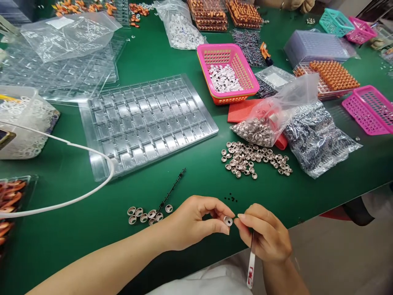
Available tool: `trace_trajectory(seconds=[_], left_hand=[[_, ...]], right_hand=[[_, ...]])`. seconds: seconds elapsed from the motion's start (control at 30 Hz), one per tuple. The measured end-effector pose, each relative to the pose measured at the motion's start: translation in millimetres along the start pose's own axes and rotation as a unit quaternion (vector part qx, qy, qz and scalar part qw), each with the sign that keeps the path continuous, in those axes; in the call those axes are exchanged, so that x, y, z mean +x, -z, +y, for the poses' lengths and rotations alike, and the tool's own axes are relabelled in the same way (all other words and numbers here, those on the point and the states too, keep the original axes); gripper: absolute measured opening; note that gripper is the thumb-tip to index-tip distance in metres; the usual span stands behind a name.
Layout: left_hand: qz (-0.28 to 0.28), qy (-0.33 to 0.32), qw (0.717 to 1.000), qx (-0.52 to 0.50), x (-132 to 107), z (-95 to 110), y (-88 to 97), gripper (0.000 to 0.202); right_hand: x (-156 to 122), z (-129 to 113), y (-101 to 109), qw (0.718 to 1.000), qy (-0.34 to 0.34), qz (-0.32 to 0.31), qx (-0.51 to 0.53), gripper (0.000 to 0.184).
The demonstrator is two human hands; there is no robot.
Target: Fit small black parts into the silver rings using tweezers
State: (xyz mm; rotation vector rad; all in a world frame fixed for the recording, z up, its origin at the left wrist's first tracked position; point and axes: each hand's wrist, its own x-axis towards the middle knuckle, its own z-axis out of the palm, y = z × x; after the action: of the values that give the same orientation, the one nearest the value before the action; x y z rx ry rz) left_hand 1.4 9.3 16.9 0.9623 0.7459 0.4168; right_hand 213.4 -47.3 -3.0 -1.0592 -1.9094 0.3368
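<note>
My left hand (201, 223) is closed, pinching a small round metal cup (227, 221) with a white face and a dark spot in it between thumb and fingers. Close by on the right, my right hand (265, 231) has its thumb and forefinger pressed together near the cup. Against its palm it grips a slim flat tool (251, 266) with a white, red-marked end pointing down; its other end is hidden. Any tiny piece at the right fingertips is too small to make out. Several tiny black bits (231, 198) lie just beyond the hands.
Left of my hands lie several metal cups (143, 217) and a thin black strip (172, 190). More loose cups (245, 157) lie ahead right, by a bag of cups (256, 131). A clear compartment tray (153, 119), a pink basket (254, 84) and a white cable (92, 190) are around.
</note>
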Motion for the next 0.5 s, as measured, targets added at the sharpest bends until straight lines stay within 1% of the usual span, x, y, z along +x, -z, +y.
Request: trace_trajectory(seconds=[0.13, 0.27, 0.5], left_hand=[[0.002, -0.001, 1.000, -0.006, 0.2, -1.3, -0.2, 0.018], [0.004, -0.001, 1.000, -0.006, 0.0, -2.4, 0.2, 0.020], [0.005, -0.009, 0.999, 0.035, 0.2, -1.9, 0.3, 0.020]], right_hand=[[-0.5, 1.1, -0.2, 1.000, 0.003, 0.007, 0.004, 0.036], [-1.7, 2.7, -0.7, 1.000, 0.011, -0.003, 0.005, 0.034], [-6.9, 5.3, 0.2, 0.999, 0.018, -0.025, 0.021, 0.030]])
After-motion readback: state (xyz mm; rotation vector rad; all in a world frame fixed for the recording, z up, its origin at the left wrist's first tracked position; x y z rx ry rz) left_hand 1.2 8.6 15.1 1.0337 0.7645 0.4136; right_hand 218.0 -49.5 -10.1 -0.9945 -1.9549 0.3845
